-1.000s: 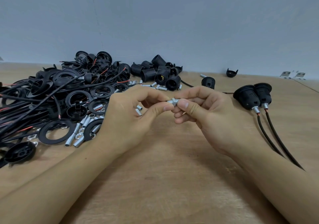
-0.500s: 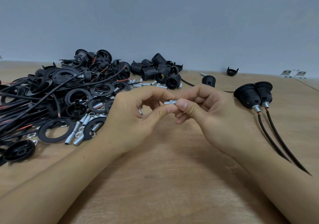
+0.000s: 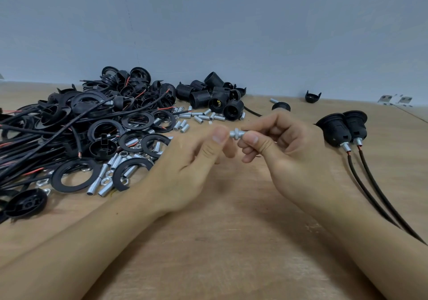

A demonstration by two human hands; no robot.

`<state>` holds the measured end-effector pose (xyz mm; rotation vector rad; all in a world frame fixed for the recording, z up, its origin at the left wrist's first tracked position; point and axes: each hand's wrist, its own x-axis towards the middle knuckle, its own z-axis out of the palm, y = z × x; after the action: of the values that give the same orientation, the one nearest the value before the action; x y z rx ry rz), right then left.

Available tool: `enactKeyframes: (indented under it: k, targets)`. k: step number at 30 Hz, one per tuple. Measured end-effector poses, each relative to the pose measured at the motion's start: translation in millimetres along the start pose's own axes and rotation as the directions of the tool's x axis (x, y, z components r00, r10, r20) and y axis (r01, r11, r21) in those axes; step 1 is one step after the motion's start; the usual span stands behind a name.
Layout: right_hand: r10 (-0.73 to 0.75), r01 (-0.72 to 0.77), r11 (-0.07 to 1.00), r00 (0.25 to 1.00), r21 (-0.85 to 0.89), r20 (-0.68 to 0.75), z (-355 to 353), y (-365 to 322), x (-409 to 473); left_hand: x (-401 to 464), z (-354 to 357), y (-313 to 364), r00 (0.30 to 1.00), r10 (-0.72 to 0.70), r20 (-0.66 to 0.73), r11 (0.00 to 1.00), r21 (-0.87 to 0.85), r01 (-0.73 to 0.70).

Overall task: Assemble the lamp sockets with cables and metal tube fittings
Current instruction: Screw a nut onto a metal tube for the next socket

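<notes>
Looking at this, the step in hand seems to be prepping the metal tube fitting [image 3: 237,134]: a short threaded tube with a nut sitting on it, held up over the table [image 3: 220,242] about mid-scene. The right hand [image 3: 287,151] has it pinched between thumb and fingers, so that grip is closed on the fitting. The left hand [image 3: 192,167] is blurry, thumb up and just beside the nut end; its fingers look loosely curled and I can't see them holding anything, so I'd call that grip relaxed and empty.

My guess for the next move: either spin the nut further along the thread, or grab a cable and a socket part and feed the tube in. That calls for small, precise finger work, and the left hand is the free one for reaching into the pile.

No real containers here, nothing boxed or binned. Everything is loose on the table: a big heap of black rings and cables [image 3: 76,133] on the left, a scatter of loose metal tubes [image 3: 108,179] along its near edge and more further back, and a cluster of threaded socket bodies [image 3: 215,98] at the far middle. Two finished sockets [image 3: 342,128] with cables attached lie to the right, well apart from the pile.
</notes>
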<state>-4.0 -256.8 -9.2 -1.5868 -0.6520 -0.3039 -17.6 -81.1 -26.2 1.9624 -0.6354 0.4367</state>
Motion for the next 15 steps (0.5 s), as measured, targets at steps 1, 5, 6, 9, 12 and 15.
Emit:
enactKeyframes:
  k: [1,5,6,9,12,15]
  targets:
    - [0.011,-0.010,1.000,1.000,0.008,-0.011,-0.6,-0.4,0.4,-0.6,0.5,-0.9,1.000,0.008,0.015,1.000,0.013,-0.008]
    - [0.039,-0.039,0.999,0.999,0.005,-0.011,-1.2,-1.9,1.6,1.0,-0.2,-2.3,0.996,0.073,-0.052,0.997,0.005,-0.073]
    - [0.041,-0.041,0.999,0.999,-0.002,-0.012,-0.6,-1.8,1.5,0.8,-0.7,-2.9,0.995,0.086,-0.056,0.996,0.018,-0.085]
    - [0.044,-0.044,0.999,0.999,0.002,-0.019,0.3,-2.4,1.6,-0.1,0.6,-5.3,0.999,0.014,-0.049,0.998,0.054,-0.011]
    - [0.049,-0.048,0.999,0.999,0.005,-0.011,-0.1,-3.0,1.7,-0.1,2.2,-4.8,0.997,0.054,-0.060,0.998,0.027,-0.053]
    - [0.049,-0.049,0.999,0.999,0.003,-0.019,-0.2,-2.2,1.7,1.0,0.1,-5.3,0.999,0.029,-0.033,0.997,0.077,-0.027]
